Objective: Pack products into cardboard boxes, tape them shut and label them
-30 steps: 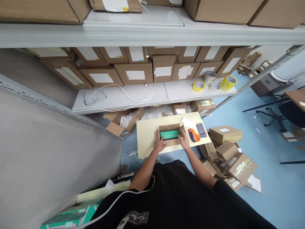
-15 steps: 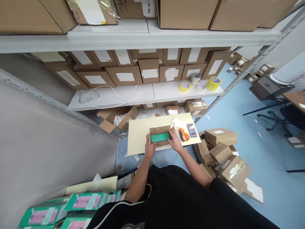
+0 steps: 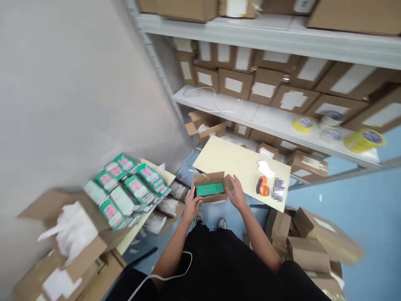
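An open cardboard box (image 3: 200, 177) is between my two hands at the front left edge of the cream table. Inside it lies a green package (image 3: 209, 190) with small dark print. My left hand (image 3: 191, 203) grips the left end of the box, its thumb over the front wall. On the other side, my right hand (image 3: 237, 193) is at the right end flap, fingers against the cardboard. Both hands have the box between them, and its flaps stand up at the ends.
On the cream table (image 3: 228, 156) are an orange tape dispenser (image 3: 262, 186), white paper (image 3: 265, 169) and a blurred item. Green packages (image 3: 136, 186) cover a side table at left. Shelves hold labelled boxes and tape rolls (image 3: 303, 124). Cardboard boxes (image 3: 308, 253) pile at right.
My view has swung to the left, bringing the side table of green packages into sight. The cardboard box has come toward me, partly past the table's front edge, still between both hands.
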Available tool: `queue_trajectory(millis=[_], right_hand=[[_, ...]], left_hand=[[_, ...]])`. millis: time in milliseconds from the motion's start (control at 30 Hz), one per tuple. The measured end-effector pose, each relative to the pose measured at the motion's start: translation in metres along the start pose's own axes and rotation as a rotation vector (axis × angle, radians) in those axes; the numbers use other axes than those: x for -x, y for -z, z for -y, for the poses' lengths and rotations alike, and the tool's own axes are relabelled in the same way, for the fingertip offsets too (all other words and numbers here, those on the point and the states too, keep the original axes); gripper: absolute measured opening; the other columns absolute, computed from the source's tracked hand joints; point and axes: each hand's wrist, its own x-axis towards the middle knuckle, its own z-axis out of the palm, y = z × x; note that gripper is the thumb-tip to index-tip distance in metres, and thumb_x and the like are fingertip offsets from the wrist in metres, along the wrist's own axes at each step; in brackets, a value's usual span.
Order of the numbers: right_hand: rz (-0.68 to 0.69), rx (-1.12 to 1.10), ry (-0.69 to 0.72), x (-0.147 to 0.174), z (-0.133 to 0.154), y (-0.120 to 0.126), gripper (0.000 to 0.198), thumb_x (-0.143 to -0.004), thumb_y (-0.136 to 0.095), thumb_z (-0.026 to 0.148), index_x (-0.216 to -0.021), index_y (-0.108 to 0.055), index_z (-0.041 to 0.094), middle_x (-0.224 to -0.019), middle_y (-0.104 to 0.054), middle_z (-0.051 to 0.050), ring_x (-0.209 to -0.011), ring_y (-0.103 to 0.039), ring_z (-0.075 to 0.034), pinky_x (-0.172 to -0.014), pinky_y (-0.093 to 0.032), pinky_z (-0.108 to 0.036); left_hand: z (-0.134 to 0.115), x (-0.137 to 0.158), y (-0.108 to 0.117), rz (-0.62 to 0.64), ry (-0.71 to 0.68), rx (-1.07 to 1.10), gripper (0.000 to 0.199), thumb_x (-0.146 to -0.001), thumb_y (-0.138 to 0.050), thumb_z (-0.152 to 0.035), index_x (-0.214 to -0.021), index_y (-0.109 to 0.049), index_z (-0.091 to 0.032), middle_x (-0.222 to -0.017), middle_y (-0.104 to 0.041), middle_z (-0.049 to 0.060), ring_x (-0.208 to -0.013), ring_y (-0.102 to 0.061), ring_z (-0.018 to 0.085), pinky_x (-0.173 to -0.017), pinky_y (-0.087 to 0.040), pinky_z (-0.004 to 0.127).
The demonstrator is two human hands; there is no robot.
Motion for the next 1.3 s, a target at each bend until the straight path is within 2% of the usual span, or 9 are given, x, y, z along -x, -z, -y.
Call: queue_trajectory(millis=[167, 333, 600, 700, 800, 967, 1100, 1200, 1300], right_hand=[[0.158, -0.007, 0.209, -0.010, 0.060, -0.032, 0.067, -0.102, -0.050, 0.035, -0.165, -0.032, 0.024, -0.169, -0.035, -0.013, -0.158, -0.032, -0.031, -0.126, -0.035, -0.057], [0.287, -0.036, 0.420, -0.003, 0.135, -0.084, 0.065, -0.102, -0.050, 0.035, -0.165, -0.033, 0.026, -0.169, -0.035, -0.012, -0.157, -0.033, -0.031, -0.126, -0.036, -0.057], [0.443, -0.065, 0.663, 0.061, 0.261, -0.201, 0.063, -0.102, -0.050, 0.037, -0.163, -0.037, 0.027, -0.169, -0.035, -0.012, -0.157, -0.032, -0.033, -0.124, -0.035, -0.061], [0.485, -0.087, 0.742, 0.090, 0.307, -0.244, 0.060, -0.102, -0.050, 0.037, -0.160, -0.042, 0.026, -0.168, -0.036, -0.012, -0.157, -0.031, -0.033, -0.125, -0.034, -0.062], [0.516, -0.099, 0.796, 0.114, 0.348, -0.286, 0.056, -0.102, -0.052, 0.037, -0.156, -0.048, 0.025, -0.168, -0.038, -0.012, -0.158, -0.031, -0.033, -0.125, -0.033, -0.062], [0.608, -0.080, 0.823, 0.136, 0.408, -0.355, 0.055, -0.098, -0.056, 0.036, -0.152, -0.053, 0.023, -0.167, -0.038, -0.013, -0.156, -0.034, -0.031, -0.126, -0.034, -0.055], [0.718, 0.057, 0.740, 0.138, 0.449, -0.416, 0.058, -0.095, -0.062, 0.033, -0.151, -0.055, 0.017, -0.167, -0.038, -0.017, -0.153, -0.041, -0.031, -0.124, -0.039, -0.047], [0.792, 0.226, 0.639, 0.138, 0.474, -0.460, 0.074, -0.090, -0.072, 0.039, -0.157, -0.046, 0.021, -0.170, -0.033, -0.017, -0.145, -0.051, -0.035, -0.117, -0.045, -0.048], [0.842, 0.328, 0.599, 0.140, 0.493, -0.495, 0.093, -0.082, -0.080, 0.039, -0.163, -0.037, 0.024, -0.175, -0.016, -0.019, -0.128, -0.066, -0.034, -0.108, -0.051, -0.042]], left_hand=[[0.015, 0.066, 0.037, -0.210, 0.122, -0.029, 0.020, -0.100, -0.057, -0.025, -0.102, -0.077, -0.021, -0.171, -0.033, 0.009, -0.155, -0.037, 0.031, -0.122, -0.040, 0.056], [0.020, 0.143, 0.075, -0.399, 0.270, -0.078, 0.023, -0.102, -0.055, -0.028, -0.105, -0.076, -0.021, -0.171, -0.033, 0.010, -0.155, -0.036, 0.032, -0.122, -0.039, 0.057], [0.052, 0.296, 0.152, -0.578, 0.492, -0.091, 0.027, -0.103, -0.052, -0.030, -0.103, -0.077, -0.021, -0.174, -0.028, 0.008, -0.151, -0.040, 0.033, -0.118, -0.043, 0.055], [0.069, 0.350, 0.172, -0.638, 0.590, -0.100, 0.025, -0.102, -0.053, -0.029, -0.102, -0.077, -0.022, -0.174, -0.026, 0.006, -0.151, -0.039, 0.033, -0.119, -0.042, 0.055], [0.089, 0.391, 0.186, -0.681, 0.665, -0.095, 0.024, -0.101, -0.054, -0.027, -0.103, -0.078, -0.022, -0.175, -0.025, 0.005, -0.151, -0.038, 0.033, -0.119, -0.042, 0.055], [0.125, 0.425, 0.196, -0.681, 0.701, -0.044, 0.020, -0.097, -0.058, -0.022, -0.101, -0.078, -0.023, -0.174, -0.027, 0.004, -0.149, -0.041, 0.034, -0.118, -0.043, 0.057], [0.146, 0.432, 0.193, -0.658, 0.663, 0.007, 0.021, -0.095, -0.058, -0.016, -0.101, -0.078, -0.022, -0.174, -0.027, 0.005, -0.149, -0.040, 0.034, -0.117, -0.045, 0.057], [0.153, 0.434, 0.188, -0.660, 0.646, 0.032, 0.021, -0.093, -0.061, -0.013, -0.101, -0.078, -0.022, -0.174, -0.026, 0.005, -0.151, -0.039, 0.034, -0.117, -0.045, 0.059], [0.158, 0.433, 0.185, -0.662, 0.648, 0.041, 0.022, -0.091, -0.062, -0.011, -0.100, -0.078, -0.023, -0.174, -0.027, 0.003, -0.151, -0.040, 0.034, -0.117, -0.045, 0.059]])
